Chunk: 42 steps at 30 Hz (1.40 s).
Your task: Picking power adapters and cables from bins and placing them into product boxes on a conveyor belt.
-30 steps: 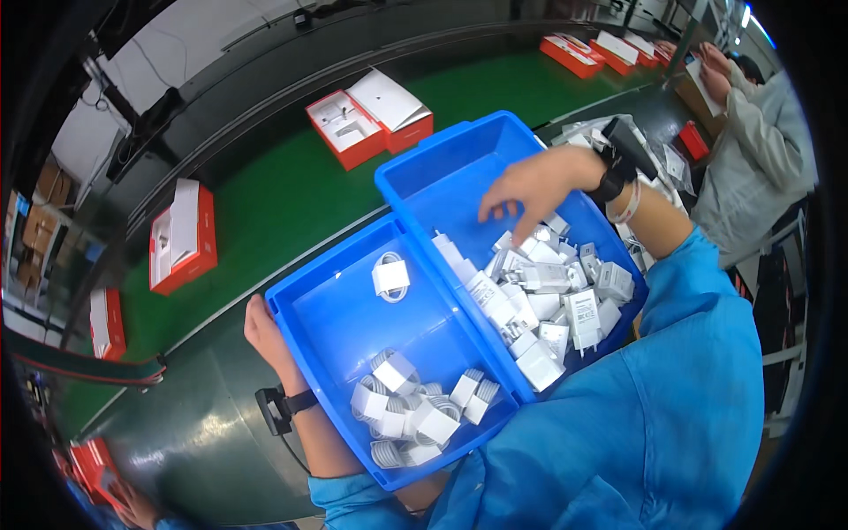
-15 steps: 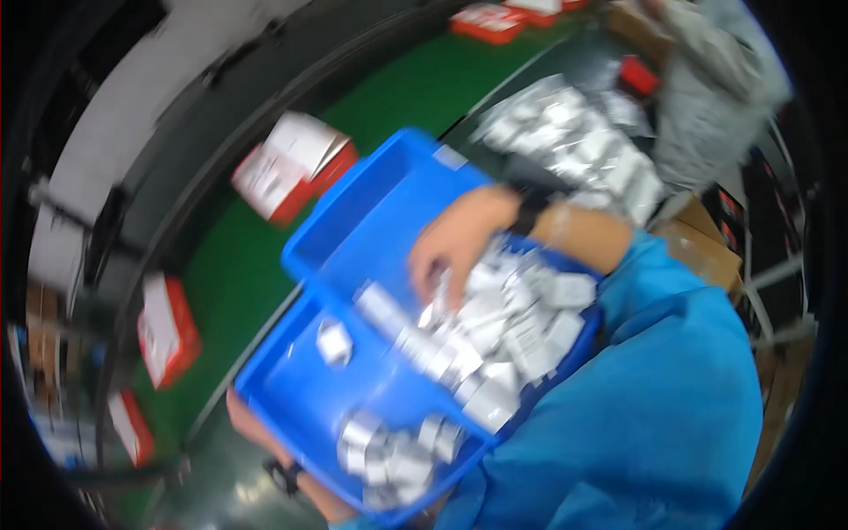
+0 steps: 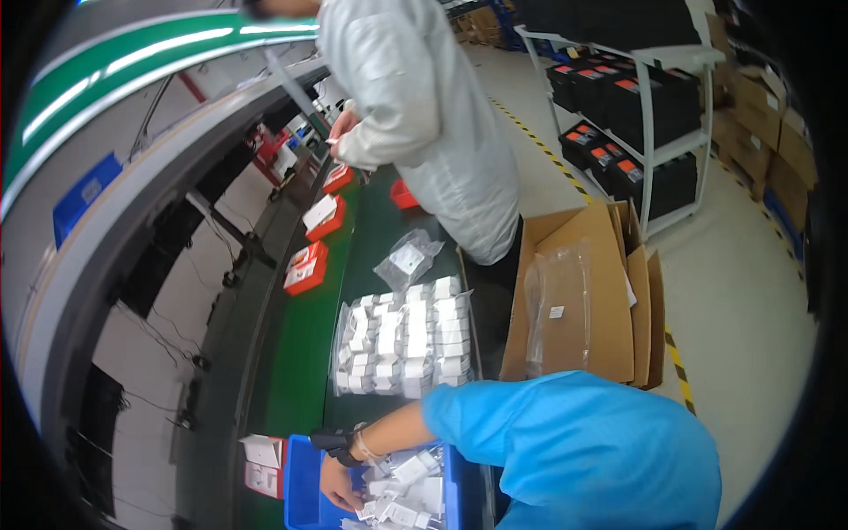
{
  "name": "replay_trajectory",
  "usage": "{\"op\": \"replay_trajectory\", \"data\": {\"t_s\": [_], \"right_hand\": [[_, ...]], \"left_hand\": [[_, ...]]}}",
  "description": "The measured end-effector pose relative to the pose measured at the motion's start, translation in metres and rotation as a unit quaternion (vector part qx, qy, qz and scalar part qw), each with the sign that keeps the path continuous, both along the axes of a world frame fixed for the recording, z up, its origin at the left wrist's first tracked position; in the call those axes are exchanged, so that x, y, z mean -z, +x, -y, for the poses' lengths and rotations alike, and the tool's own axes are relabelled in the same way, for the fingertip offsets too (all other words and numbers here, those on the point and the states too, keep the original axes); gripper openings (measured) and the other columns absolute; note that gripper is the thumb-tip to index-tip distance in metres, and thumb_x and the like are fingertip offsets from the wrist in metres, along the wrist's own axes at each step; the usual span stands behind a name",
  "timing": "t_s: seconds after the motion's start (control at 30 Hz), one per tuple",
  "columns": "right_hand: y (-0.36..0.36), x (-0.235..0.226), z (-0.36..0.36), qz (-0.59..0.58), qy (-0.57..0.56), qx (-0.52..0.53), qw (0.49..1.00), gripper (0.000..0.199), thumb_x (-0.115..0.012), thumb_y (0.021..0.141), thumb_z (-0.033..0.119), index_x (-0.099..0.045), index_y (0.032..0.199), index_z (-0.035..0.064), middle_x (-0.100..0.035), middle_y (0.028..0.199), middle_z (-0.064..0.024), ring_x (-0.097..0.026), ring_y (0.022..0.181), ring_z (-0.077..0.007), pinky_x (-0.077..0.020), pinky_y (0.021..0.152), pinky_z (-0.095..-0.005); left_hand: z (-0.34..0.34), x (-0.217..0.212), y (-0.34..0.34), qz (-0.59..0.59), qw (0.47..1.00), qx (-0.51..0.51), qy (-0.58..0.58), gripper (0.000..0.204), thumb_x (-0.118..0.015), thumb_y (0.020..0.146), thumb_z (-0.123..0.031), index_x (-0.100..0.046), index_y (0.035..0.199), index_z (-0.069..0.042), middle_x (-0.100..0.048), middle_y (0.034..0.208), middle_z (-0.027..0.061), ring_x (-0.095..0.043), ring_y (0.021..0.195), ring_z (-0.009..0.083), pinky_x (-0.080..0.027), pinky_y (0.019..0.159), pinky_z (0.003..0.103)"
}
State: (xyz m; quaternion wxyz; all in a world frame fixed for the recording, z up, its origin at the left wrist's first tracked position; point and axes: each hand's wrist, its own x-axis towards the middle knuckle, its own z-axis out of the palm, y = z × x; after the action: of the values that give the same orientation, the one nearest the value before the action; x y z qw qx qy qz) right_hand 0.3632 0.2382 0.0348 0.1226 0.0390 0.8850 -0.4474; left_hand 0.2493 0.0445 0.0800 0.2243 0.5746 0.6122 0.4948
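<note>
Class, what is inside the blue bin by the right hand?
White charger plugs lie heaped in the blue bin, right hand at their edge. The heap hides the bottom beneath; the near end is cropped.

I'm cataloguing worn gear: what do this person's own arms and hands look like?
The right hand is ungloved, with a boxy black device strapped at the wrist and a thin pale band beside it. A loose, bright blue sleeve ends near the elbow. The left hand and arm are out of view.
</note>
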Motion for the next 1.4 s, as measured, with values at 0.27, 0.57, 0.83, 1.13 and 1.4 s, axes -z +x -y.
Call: {"op": "replay_trajectory", "data": {"t_s": [0.27,0.57,0.83,1.13,1.4], "right_hand": [[0.009,-0.035,0.041,0.000,0.122,0.011,0.993,0.050,-0.074,0.083,0.035,-0.064,0.117,-0.0005,-0.070,0.104,-0.0153,-0.069,0.095,-0.0241,-0.0550,0.085,-0.0363],[-0.005,-0.033,0.028,-0.013,0.067,0.077,0.995,0.044,-0.079,0.078,0.025,-0.066,0.105,-0.0075,-0.071,0.096,-0.0195,-0.072,0.087,-0.0271,-0.0586,0.077,-0.0348],[-0.014,-0.021,0.000,-0.149,-0.005,0.256,0.955,0.032,-0.073,0.074,0.019,-0.066,0.094,-0.0040,-0.070,0.075,-0.0128,-0.069,0.064,-0.0202,-0.0554,0.056,-0.0336],[-0.008,-0.006,0.026,-0.043,0.182,0.203,0.961,0.039,-0.065,0.083,0.030,-0.063,0.107,-0.0008,-0.062,0.107,-0.0214,-0.059,0.102,-0.0366,-0.0501,0.087,-0.0456],[0.026,-0.063,0.051,0.005,0.139,0.175,0.975,0.051,-0.070,0.085,0.028,-0.060,0.125,-0.0009,-0.060,0.119,-0.0192,-0.065,0.097,-0.0295,-0.0548,0.083,-0.0350]], "left_hand": [[0.001,-0.015,0.064,-0.031,0.995,0.091,-0.023,0.028,-0.048,0.095,-0.011,-0.060,0.109,0.010,-0.065,0.091,0.0134,-0.056,0.079,0.0187,-0.048,0.074,0.033],[0.015,-0.022,0.024,-0.005,1.000,0.024,-0.013,0.027,-0.048,0.096,-0.012,-0.061,0.106,0.010,-0.065,0.089,0.0127,-0.056,0.078,0.0182,-0.048,0.073,0.033],[-0.004,-0.016,-0.045,0.040,0.998,-0.046,0.004,0.027,-0.048,0.096,-0.013,-0.062,0.103,0.009,-0.064,0.087,0.0121,-0.055,0.077,0.0178,-0.048,0.072,0.032],[0.019,0.024,-0.194,0.103,0.975,-0.199,0.011,0.028,-0.048,0.097,-0.014,-0.063,0.100,0.009,-0.064,0.085,0.0114,-0.055,0.076,0.0173,-0.048,0.071,0.031],[0.028,0.094,-0.254,0.121,0.958,-0.258,0.021,0.032,-0.055,0.098,-0.020,-0.052,0.076,0.004,-0.046,0.068,-0.0012,-0.040,0.066,0.0080,-0.037,0.058,0.027]]}}
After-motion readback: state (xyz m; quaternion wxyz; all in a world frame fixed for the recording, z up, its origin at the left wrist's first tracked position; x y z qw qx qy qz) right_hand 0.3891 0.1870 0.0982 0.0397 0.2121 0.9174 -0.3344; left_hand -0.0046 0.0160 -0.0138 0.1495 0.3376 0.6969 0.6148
